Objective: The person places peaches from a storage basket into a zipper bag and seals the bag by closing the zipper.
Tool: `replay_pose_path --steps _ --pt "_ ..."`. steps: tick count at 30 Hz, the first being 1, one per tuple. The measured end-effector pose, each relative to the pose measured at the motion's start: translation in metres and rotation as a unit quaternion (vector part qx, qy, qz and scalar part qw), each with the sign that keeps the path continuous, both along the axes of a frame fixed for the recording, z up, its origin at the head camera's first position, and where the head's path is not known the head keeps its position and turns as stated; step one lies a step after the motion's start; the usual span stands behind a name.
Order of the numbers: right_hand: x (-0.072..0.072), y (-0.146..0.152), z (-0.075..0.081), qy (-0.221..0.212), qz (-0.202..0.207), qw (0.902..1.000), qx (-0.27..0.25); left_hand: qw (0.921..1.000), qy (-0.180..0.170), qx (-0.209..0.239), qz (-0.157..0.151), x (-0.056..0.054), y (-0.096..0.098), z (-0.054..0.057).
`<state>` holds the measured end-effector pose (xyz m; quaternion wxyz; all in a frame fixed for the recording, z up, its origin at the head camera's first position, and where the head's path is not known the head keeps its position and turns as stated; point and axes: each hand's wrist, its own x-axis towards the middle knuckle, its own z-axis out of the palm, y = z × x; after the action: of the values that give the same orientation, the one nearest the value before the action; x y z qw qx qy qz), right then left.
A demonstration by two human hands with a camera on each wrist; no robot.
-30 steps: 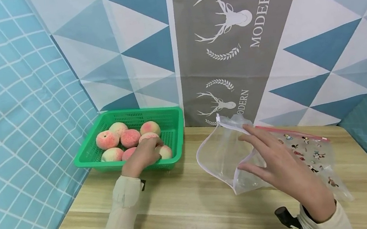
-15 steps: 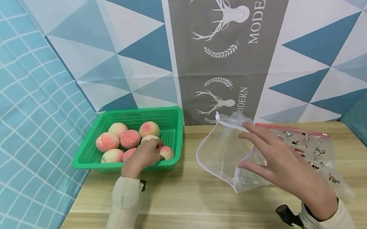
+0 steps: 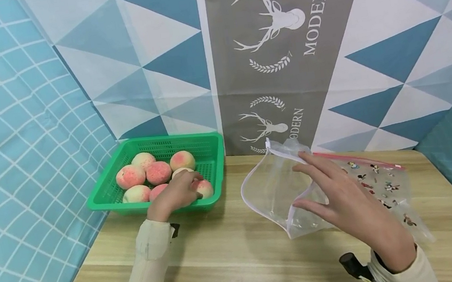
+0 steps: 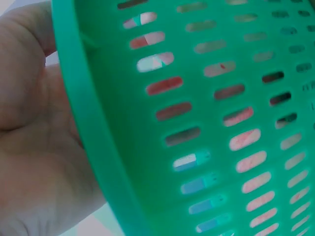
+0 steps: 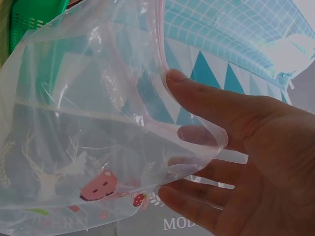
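Several peaches lie in a green plastic basket. In the head view my left hand reaches over the basket's front rim. Its fingers curl at a peach near the front right corner; the fingertips are partly hidden. In the left wrist view the basket wall covers most of that hand. My right hand is at the gaping mouth of a clear zip bag. Thumb and fingers are spread apart and touch the bag's edge. Some of these fingers show through the film in the right wrist view.
Another clear zip bag with a red slider strip and cartoon prints lies flat behind the right hand. The wooden tabletop runs to a patterned wall covering at the back. Blue checked cloth hangs on the left.
The peach by my left fingers has shifted slightly and shows a little more. My right hand and the clear bag stay in place. The head view has tilted slightly.
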<state>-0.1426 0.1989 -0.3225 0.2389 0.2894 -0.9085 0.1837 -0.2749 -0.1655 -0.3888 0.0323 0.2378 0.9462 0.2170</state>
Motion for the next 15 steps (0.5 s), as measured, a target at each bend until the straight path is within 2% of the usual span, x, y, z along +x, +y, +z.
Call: replay_pose_path --steps 4,9,13,15 --pt "0.0 0.0 0.0 0.001 0.0 1.0 0.0 0.9992 0.023 -0.014 -0.029 0.001 0.0 0.002" --pt "0.001 0.0 0.001 -0.004 -0.006 1.0 0.002 0.9986 0.032 -0.019 -0.038 0.003 -0.001 0.004" --pt "0.003 0.001 0.002 -0.02 -0.019 0.9996 0.007 0.9972 0.06 0.014 -0.042 0.003 -0.002 0.009" --pt "0.004 0.001 0.002 -0.03 -0.025 0.9992 0.009 0.9965 0.063 0.04 -0.037 0.004 -0.003 0.013"
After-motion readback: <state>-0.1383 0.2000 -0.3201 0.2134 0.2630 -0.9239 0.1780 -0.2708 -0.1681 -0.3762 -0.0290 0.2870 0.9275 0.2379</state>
